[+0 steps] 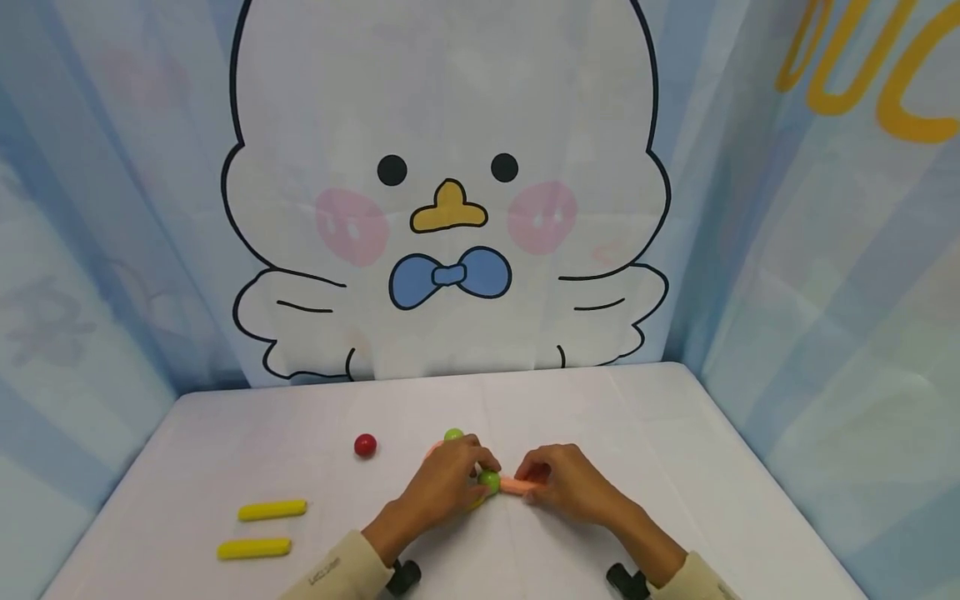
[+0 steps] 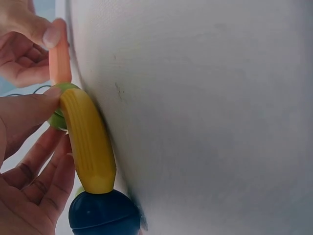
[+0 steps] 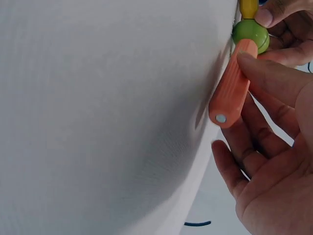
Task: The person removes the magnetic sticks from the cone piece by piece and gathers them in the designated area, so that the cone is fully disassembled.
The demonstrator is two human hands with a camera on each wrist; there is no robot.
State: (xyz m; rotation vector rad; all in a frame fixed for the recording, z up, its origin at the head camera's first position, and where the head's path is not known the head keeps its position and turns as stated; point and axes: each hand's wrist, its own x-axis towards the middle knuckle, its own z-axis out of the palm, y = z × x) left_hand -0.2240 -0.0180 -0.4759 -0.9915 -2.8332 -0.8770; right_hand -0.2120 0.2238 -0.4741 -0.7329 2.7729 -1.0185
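The left hand [image 1: 442,479] pinches a green ball [image 1: 489,481] between thumb and fingers. An orange rod [image 3: 230,90] touches that ball at one end, and the right hand [image 1: 573,483] pinches the rod; its free end shows a small silvery disc. From the ball's other side a curved yellow piece [image 2: 90,142] runs to a dark blue ball [image 2: 105,214], seen in the left wrist view. Behind the left hand, a second green ball [image 1: 453,434] and a bit of orange show; how they join is hidden.
A red ball [image 1: 365,446] lies left of the hands on the white table [image 1: 600,400]. Two yellow rods [image 1: 272,510] lie farther left, one nearer the front. A curtain with a cartoon bird stands behind the table's back edge.
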